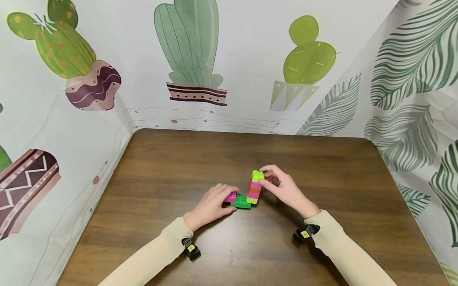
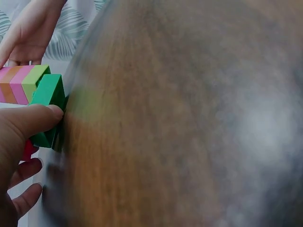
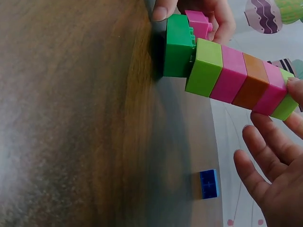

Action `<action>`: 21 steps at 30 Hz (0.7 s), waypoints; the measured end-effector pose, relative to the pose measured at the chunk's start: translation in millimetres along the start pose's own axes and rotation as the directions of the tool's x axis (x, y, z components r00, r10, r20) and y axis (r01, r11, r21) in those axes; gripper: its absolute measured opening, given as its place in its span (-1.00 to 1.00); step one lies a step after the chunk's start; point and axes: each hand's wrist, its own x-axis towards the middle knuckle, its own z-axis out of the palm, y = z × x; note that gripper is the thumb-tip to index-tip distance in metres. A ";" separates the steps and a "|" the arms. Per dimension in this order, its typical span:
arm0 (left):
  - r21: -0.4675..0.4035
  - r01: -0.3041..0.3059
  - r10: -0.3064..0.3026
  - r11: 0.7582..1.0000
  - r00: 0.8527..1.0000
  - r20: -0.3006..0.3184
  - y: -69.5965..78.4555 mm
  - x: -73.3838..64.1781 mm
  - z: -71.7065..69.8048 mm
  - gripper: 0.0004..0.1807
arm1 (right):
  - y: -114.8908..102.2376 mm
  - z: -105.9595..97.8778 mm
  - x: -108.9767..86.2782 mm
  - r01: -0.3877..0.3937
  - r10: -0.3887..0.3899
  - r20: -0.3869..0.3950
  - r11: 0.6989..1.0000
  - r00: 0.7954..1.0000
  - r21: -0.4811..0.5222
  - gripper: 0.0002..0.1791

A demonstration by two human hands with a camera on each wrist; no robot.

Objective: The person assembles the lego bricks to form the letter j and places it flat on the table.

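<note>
My left hand (image 1: 212, 203) holds a long green toy building brick (image 1: 241, 203) on the table, its thumb along the near side. A small pink brick (image 1: 231, 196) sits on the green brick's left end, partly under my fingers. At the other end a tower of stacked bricks (image 3: 228, 74), lime, pink, orange, pink and lime, leans over the green brick's studs, its base right at them. My right hand (image 1: 284, 190) pinches the tower's top lime brick between thumb and fingers; in the right wrist view the other fingers (image 3: 258, 165) are spread beside it.
A blue brick (image 3: 209, 183) lies on the wooden table (image 1: 193, 159) behind my right hand, mostly hidden in the head view. Cloth printed with cacti and leaves (image 1: 250, 47) hangs around the table's far and side edges.
</note>
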 end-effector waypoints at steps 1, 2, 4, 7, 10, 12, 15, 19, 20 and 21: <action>-0.003 0.002 -0.002 1.000 1.000 -0.003 -0.1 0.1 0.1 -0.42 | 0.3 0.2 1.0 -0.006 0.006 0.002 1.000 1.000 -0.006 -0.62; -0.004 0.002 -0.002 1.000 1.000 -0.007 -0.5 0.1 0.7 -0.42 | -0.1 0.5 1.9 -0.010 0.011 0.007 1.000 1.000 -0.011 -0.62; -0.005 0.001 -0.001 1.000 1.000 -0.009 -0.9 0.3 1.0 -0.44 | -1.8 1.1 3.4 -0.010 0.011 0.019 1.000 1.000 -0.027 -0.62; 0.004 -0.014 0.014 1.000 1.000 -0.012 -1.7 0.5 1.7 -0.45 | -5.1 2.4 4.9 0.006 -0.004 0.045 0.999 0.999 -0.045 -0.62; 0.025 -0.035 0.035 0.999 0.999 -0.023 -2.4 0.9 2.0 -0.45 | -7.5 3.7 5.9 0.015 -0.012 0.054 0.998 0.998 -0.059 -0.61; 0.036 -0.046 0.047 0.998 0.998 -0.032 -2.8 1.1 2.1 -0.43 | -8.0 4.4 6.5 0.008 -0.004 0.050 0.998 0.999 -0.067 -0.61; 0.047 -0.051 0.053 0.998 0.998 -0.040 -2.4 1.2 1.9 -0.42 | -7.8 5.3 7.7 -0.009 0.012 0.041 0.997 0.999 -0.077 -0.62; 0.059 -0.037 0.040 0.998 0.998 -0.038 -1.2 0.8 1.3 -0.39 | -6.6 6.7 11.2 -0.027 0.030 0.031 0.997 0.999 -0.079 -0.62; 0.060 -0.029 0.031 0.998 0.999 -0.038 -0.8 0.6 1.3 -0.38 | -6.3 7.2 12.3 -0.031 0.033 0.028 0.996 0.999 -0.078 -0.62; 0.057 -0.022 0.024 0.998 0.999 -0.039 -0.3 0.6 1.3 -0.38 | -6.3 7.7 13.2 -0.036 0.038 0.025 0.996 0.999 -0.078 -0.62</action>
